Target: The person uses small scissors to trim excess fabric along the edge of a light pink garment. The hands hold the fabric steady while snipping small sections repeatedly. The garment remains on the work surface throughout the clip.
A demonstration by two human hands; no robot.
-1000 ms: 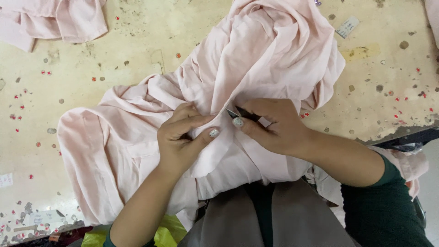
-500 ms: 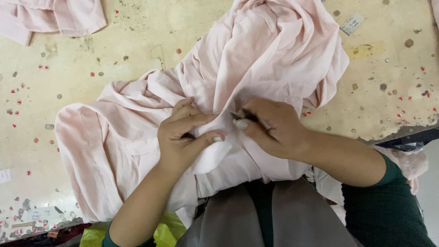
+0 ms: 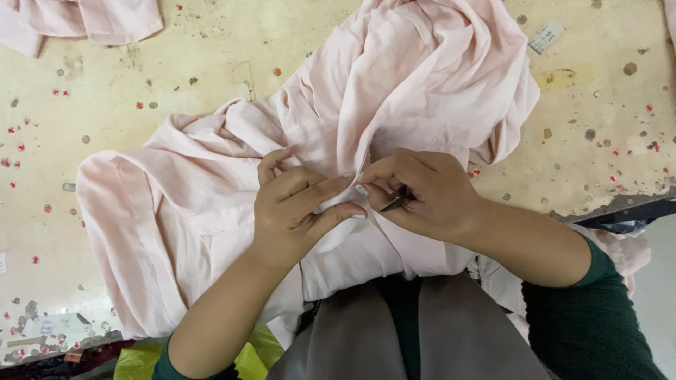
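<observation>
Left hand (image 3: 296,211) pinches pink shirt (image 3: 394,91); right hand (image 3: 422,193) grips small snips (image 3: 396,204). Keep cloth tight, snip only thread.

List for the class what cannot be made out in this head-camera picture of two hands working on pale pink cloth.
- Small dark metal tool: mostly hidden inside the right hand; its kind is unclear.
- The spot worked on: covered by left hand fingers pinching the pale pink cotton garment.
- Second pink cloth piece: cut off by the top edge.
- Small white tag: too small to make out.
</observation>
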